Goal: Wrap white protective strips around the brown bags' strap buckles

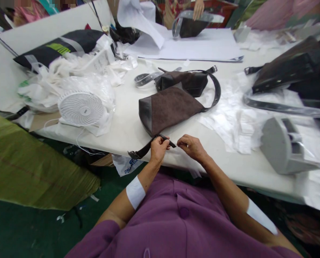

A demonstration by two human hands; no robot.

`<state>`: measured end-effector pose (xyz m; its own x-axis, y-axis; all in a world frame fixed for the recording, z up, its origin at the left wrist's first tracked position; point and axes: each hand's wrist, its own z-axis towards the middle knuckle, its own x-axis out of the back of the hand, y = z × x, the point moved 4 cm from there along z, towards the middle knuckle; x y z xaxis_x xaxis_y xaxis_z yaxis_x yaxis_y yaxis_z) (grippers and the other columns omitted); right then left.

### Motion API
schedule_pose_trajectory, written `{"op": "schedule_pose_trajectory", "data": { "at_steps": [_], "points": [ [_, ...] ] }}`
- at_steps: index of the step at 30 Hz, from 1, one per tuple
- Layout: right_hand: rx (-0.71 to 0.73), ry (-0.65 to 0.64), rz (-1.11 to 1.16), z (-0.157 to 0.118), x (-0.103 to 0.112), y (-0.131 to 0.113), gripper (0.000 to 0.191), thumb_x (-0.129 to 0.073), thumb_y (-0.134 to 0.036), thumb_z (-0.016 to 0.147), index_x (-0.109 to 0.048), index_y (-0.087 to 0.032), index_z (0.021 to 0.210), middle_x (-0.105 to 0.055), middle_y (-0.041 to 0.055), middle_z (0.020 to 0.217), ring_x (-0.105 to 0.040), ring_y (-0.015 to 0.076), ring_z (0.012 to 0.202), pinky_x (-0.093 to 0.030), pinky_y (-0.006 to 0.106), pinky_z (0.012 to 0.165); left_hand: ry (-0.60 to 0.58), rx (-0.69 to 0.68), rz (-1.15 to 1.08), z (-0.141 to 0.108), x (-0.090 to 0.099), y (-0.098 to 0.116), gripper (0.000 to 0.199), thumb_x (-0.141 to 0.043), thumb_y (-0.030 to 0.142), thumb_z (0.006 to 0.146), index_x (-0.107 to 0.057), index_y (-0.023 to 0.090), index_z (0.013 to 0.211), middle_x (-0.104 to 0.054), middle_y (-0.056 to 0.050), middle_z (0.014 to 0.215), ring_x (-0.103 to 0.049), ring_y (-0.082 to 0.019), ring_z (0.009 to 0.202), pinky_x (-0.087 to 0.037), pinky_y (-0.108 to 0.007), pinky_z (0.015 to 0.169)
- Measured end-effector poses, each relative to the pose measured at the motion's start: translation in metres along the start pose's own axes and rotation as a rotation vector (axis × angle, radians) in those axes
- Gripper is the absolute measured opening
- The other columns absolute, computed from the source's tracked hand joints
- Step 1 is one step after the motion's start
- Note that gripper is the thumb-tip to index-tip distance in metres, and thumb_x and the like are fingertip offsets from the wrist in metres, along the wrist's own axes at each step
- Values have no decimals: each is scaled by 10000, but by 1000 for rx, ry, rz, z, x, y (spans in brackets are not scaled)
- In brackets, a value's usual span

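A brown bag (173,105) with black leather ends lies on the white table just beyond my hands. My left hand (160,147) is closed on a black strap (144,151) at the bag's near corner; the strap's buckle end hangs by the table edge. Close to the strap's short tip, on its right, my right hand (190,146) has its fingers pinched together, and whatever they hold is too small to name. Behind the first bag lies a second dark bag (183,80), with a looped strap to its right.
A white fan (81,108) and plastic wrapping (68,75) stand at the left. A grey tape dispenser (279,147) and dark bags (289,68) are at the right. Across the table, another person's hand (198,9) touches a wrapped bag (193,27) on white sheets (200,46).
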<state>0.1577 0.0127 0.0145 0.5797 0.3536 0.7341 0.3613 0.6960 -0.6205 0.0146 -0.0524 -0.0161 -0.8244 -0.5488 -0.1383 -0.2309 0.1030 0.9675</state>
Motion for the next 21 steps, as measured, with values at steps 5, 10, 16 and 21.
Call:
{"op": "schedule_pose_trajectory", "data": {
  "at_steps": [5, 10, 16, 21],
  "points": [
    [-24, -61, 86, 4, -4, 0, 112, -591, -118, 780, -680, -186, 775, -594, 21, 792, -565, 113, 681, -412, 215, 649, -10, -34, -26, 2, 1, 3, 180, -600, 229, 703, -625, 126, 849, -600, -6, 674, -568, -103, 556, -466, -219, 518],
    [-60, -88, 175, 7, -12, 2, 109, -597, -118, 746, -681, -186, 749, -589, 14, 756, -549, 114, 660, -399, 228, 630, -30, -49, 37, 2, 6, 3, 160, -594, 206, 707, -638, 129, 841, -602, 0, 655, -558, -99, 560, -439, -212, 534],
    [-186, -84, 493, 6, -19, 6, 50, -620, -209, 750, -660, -181, 742, -608, 10, 727, -551, 129, 669, -403, 249, 632, -51, -63, 42, 1, 10, 2, 138, -600, 190, 696, -646, 136, 814, -608, 2, 648, -538, -92, 550, -424, -213, 548],
    [-204, -92, 590, 4, -22, 9, 64, -648, -245, 745, -659, -183, 732, -609, 14, 743, -547, 136, 688, -405, 264, 644, -7, -15, -113, 5, 13, 5, 178, -626, 235, 686, -624, 138, 835, -592, 1, 632, -544, -97, 538, -422, -215, 522]
  ]
}}
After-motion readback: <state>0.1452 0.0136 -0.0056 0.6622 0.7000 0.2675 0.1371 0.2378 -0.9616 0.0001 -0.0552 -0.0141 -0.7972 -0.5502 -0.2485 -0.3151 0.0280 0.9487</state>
